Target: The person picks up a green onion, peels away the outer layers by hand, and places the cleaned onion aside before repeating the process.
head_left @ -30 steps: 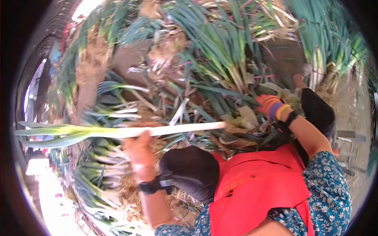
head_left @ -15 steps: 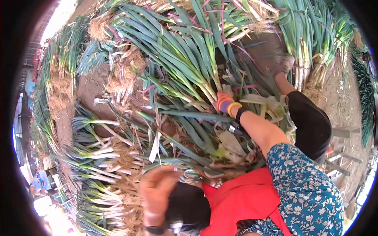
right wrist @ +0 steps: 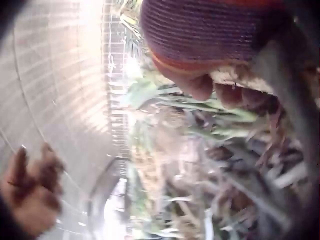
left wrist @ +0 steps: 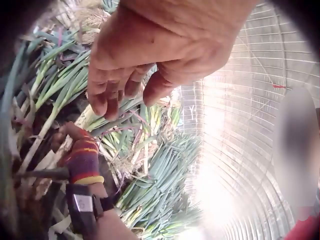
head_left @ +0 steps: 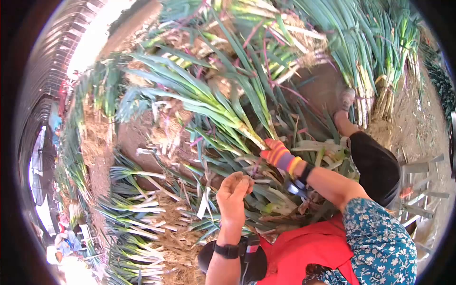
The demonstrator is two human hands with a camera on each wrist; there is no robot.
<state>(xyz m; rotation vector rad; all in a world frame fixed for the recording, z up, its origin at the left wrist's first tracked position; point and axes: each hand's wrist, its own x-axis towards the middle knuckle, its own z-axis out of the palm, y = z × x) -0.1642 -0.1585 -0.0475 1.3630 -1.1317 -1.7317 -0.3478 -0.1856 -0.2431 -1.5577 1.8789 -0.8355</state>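
Note:
My right hand (head_left: 281, 156), in a striped glove with bare fingertips, grips a leek (head_left: 244, 127) low on its shaft. Its green leaves reach up and left over the pile. In the right wrist view the fingers curl round a pale shaft (right wrist: 245, 81). Just left of it, my bare left hand (head_left: 234, 197) is raised with fingers loosely bent, nothing held. The left wrist view shows that hand (left wrist: 160, 50) above the gloved one (left wrist: 82, 157). Loose leaves and peeled outer layers (head_left: 280, 194) lie below the right hand.
Leeks with white shafts and roots lie in a row (head_left: 137, 209) at left. Bundled leeks (head_left: 363, 90) stand at the upper right, beside my foot (head_left: 346, 99). A metal-legged stand (head_left: 420, 190) is at the right. My knee (head_left: 375, 161) borders the leaf heap.
One second ago my left hand held a leek out to the left; it has let go and come back toward the right hand. The right hand has reached into the pile and gripped a leek.

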